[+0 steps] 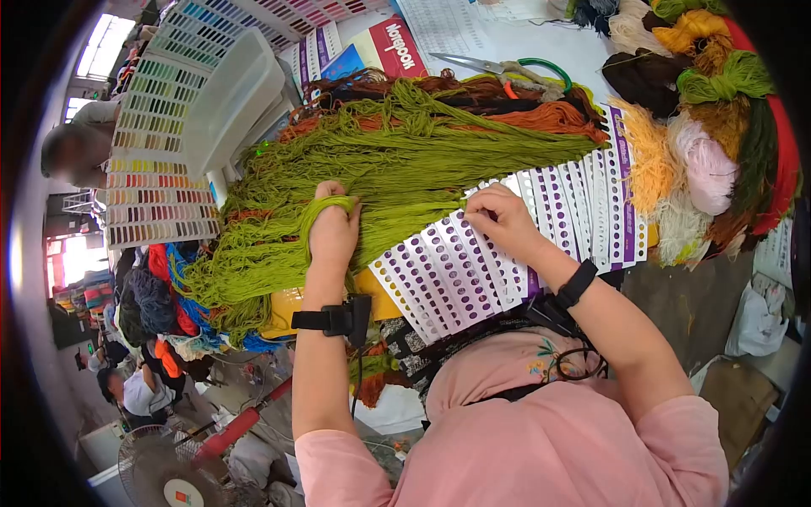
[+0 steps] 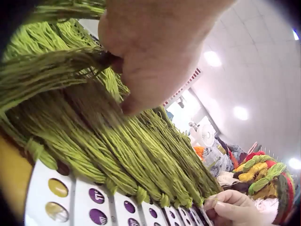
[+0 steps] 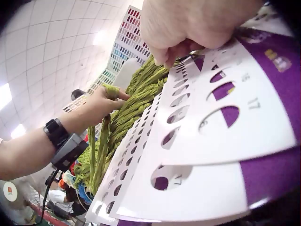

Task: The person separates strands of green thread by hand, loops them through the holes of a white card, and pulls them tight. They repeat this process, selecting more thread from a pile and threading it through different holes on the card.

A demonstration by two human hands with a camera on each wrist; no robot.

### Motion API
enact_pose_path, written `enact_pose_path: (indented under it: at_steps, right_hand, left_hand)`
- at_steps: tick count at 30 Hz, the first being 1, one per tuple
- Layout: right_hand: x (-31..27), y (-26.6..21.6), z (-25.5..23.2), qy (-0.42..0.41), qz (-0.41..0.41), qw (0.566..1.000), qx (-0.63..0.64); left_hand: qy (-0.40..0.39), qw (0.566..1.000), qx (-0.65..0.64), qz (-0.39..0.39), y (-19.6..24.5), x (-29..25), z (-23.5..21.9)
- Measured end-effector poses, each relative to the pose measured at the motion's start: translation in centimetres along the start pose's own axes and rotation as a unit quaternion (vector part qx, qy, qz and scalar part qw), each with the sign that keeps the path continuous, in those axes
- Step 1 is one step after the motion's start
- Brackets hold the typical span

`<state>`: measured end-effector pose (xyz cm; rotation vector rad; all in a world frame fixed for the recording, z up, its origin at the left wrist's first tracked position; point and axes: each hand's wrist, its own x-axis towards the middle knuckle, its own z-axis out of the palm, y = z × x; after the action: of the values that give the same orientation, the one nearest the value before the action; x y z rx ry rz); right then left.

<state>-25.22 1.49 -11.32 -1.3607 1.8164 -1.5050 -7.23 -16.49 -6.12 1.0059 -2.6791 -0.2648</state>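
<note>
Long strands of olive-green embroidery thread cover the middle of the table. White cards with rows of punched holes lie fanned along their near edge, and in the left wrist view knotted green loops line the card edges. My left hand grips a bunch of the green thread, part of it wrapped over the fingers; in the left wrist view the hand hides most of this grip. At the cards' top edge, my right hand pinches a thin green strand between thumb and forefinger, seen in the left wrist view.
Scissors with green and orange handles lie beyond the thread, near a red notebook. A plastic bin and colour charts stand at left. Coloured skeins pile up at right. A fan stands on the lower left.
</note>
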Motion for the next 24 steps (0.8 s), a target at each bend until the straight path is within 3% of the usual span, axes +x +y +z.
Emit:
enact_pose_path:
  at_steps: [6,8,9,12,13,14,15,16,17,19,20,21,22,23,24]
  right_hand:
    - [-0.1,0.0,0.2,0.036,0.008,0.998,0.041]
    - [-0.3,0.3,-0.1,-0.004,0.012,1.000,0.020]
    - [-0.4,0.5,-0.2,-0.006,0.018,1.000,0.023]
    - [-0.3,0.5,0.1,0.025,0.002,0.999,0.037]
    - [-0.3,0.4,0.2,0.041,-0.010,0.998,0.042]
    - [-0.3,0.3,0.1,0.035,0.004,0.998,0.047]
    - [-0.3,0.2,0.0,0.027,0.018,0.998,0.051]
    - [-0.3,0.1,-0.1,0.020,0.032,0.998,0.055]
    - [-0.3,0.0,-0.2,0.008,0.031,0.998,0.051]
    - [-0.3,0.0,-0.5,-0.016,0.029,0.998,0.045]
    - [-0.3,0.0,-0.5,-0.007,0.011,0.999,0.043]
    - [-0.3,-0.1,-0.6,-0.002,-0.006,0.999,0.042]
    - [-0.2,-0.4,-0.4,0.000,-0.023,0.999,0.040]
    - [-0.3,-1.3,-0.2,0.017,-0.044,0.999,0.019]
    - [-0.6,-2.8,0.0,-0.027,-0.009,0.998,0.051]
  left_hand:
    - [0.000,0.997,-0.074,-0.016,-2.6,-0.5,-1.7]
    - [0.000,0.999,-0.017,-0.046,-4.6,-0.9,-2.1]
    - [-0.003,0.994,-0.065,-0.085,-5.2,-1.2,-2.8]
    - [0.041,0.994,0.044,-0.089,-8.1,-2.3,-5.0]
    - [0.004,0.973,-0.069,-0.221,-9.7,-3.0,-5.8]
    - [0.036,0.955,-0.164,-0.245,-12.1,-4.2,-6.6]
    - [0.077,0.877,-0.297,-0.370,-11.5,-5.2,-8.5]
    - [0.112,0.731,-0.517,-0.431,-11.7,-6.6,-10.5]
    - [0.163,0.595,-0.645,-0.451,-14.3,-8.5,-11.4]
    - [0.218,0.443,-0.740,-0.457,-14.2,-12.3,-11.9]
    - [0.204,0.407,-0.757,-0.469,-8.9,-12.6,-12.0]
    - [0.191,0.474,-0.724,-0.464,-4.6,-13.0,-11.2]
    - [0.113,0.421,-0.809,-0.395,-2.3,-14.2,-9.7]
    - [0.085,0.460,-0.788,-0.401,2.5,-14.1,-9.4]
    - [0.046,0.499,-0.779,-0.376,4.5,-14.6,-7.9]
